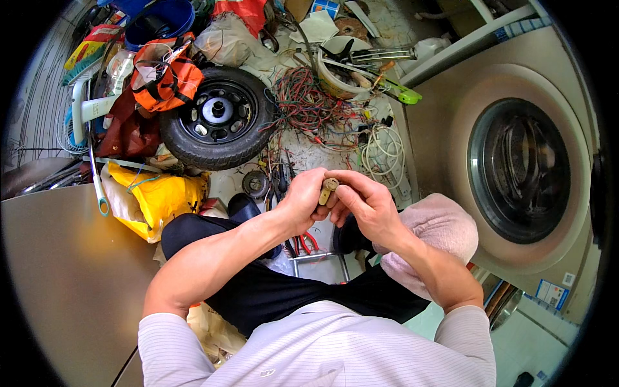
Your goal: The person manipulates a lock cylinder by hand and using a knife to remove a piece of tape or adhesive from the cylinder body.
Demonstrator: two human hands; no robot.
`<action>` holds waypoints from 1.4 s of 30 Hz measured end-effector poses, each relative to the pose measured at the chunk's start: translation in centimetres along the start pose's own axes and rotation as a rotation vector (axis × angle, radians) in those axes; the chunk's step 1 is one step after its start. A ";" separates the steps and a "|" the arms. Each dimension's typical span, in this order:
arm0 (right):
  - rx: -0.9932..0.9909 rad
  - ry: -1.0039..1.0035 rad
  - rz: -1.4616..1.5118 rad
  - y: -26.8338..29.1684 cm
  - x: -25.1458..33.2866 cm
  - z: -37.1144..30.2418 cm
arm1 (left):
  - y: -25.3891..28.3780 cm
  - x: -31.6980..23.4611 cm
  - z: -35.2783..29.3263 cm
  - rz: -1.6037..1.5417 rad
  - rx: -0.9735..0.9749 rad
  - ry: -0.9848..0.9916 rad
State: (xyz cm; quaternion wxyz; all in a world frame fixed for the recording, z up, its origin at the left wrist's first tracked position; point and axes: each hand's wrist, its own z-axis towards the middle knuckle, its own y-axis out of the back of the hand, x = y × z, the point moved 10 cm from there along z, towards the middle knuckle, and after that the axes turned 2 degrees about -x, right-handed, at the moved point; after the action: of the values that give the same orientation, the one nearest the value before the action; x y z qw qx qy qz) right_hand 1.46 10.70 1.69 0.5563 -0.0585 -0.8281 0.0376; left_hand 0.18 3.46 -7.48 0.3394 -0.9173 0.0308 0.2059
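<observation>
Fingers (358, 182) of both hands round yellowish piece (327, 191)

FLOOR (398, 29): pale, cluttered toward the top | RIGHT: 1 front-loading washing machine (451, 155), round door (519, 171) of dark glass | LOWER LEFT: smooth brown panel (71, 277), warm glare on it | UPPER LEFT: pale surface (40, 97) crossed by dark lines | LIGHT: bright
</observation>
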 end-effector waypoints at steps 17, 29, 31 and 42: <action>-0.023 -0.005 -0.116 0.6 -0.2 -0.2 | 0.7 -0.1 -0.6 0.117 -0.076 -0.022; -0.093 0.166 -0.312 0.8 1.4 -0.5 | 1.1 -0.4 -1.9 -0.038 -0.178 -0.134; -0.098 0.137 -0.264 0.9 1.2 -0.5 | 0.7 -0.8 -2.1 -0.079 -0.174 -0.187; -0.141 0.005 -0.125 2.2 -0.5 -0.6 | 0.8 -0.8 -2.7 -0.066 -0.143 -0.159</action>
State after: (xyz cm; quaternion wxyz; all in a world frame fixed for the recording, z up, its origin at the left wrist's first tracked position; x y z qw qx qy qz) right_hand 2.28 12.81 1.17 0.5540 -0.0457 -0.8294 -0.0555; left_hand 0.23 1.03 -5.75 0.2809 -0.9205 -0.0415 0.2685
